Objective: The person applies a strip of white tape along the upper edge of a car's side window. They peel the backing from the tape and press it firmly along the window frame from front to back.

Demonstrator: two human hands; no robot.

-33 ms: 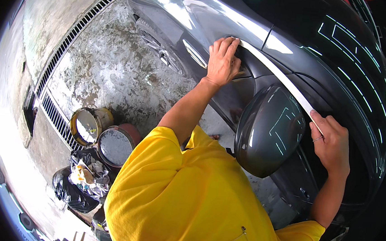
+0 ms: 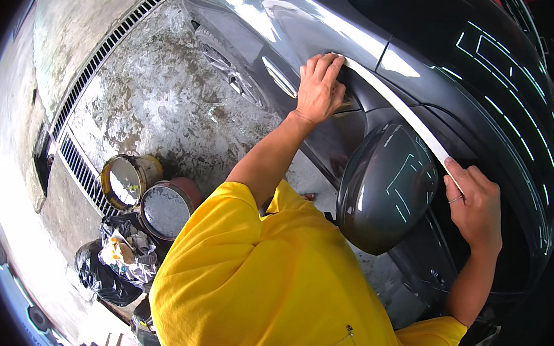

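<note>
A long, thin white strip (image 2: 396,101) curves along the side of a dark grey car (image 2: 350,23), above its door mirror (image 2: 389,188). My left hand (image 2: 321,88) is closed at the strip's far-left end, fingertips pressing it against the car body near the silver door handle (image 2: 279,77). At the strip's other end, my right hand (image 2: 473,198) grips it between thumb and fingers; a thin ring is on one finger. Between my hands the strip spans above the mirror. Part of its right end is hidden by my right hand.
To my left on the stained concrete floor (image 2: 159,99) stand a yellow-rimmed bucket (image 2: 123,184) and a reddish bucket (image 2: 166,211). Black rubbish bags (image 2: 103,273) lie beside them. A metal drain grate (image 2: 98,45) crosses the floor. The car mirror juts out between my arms.
</note>
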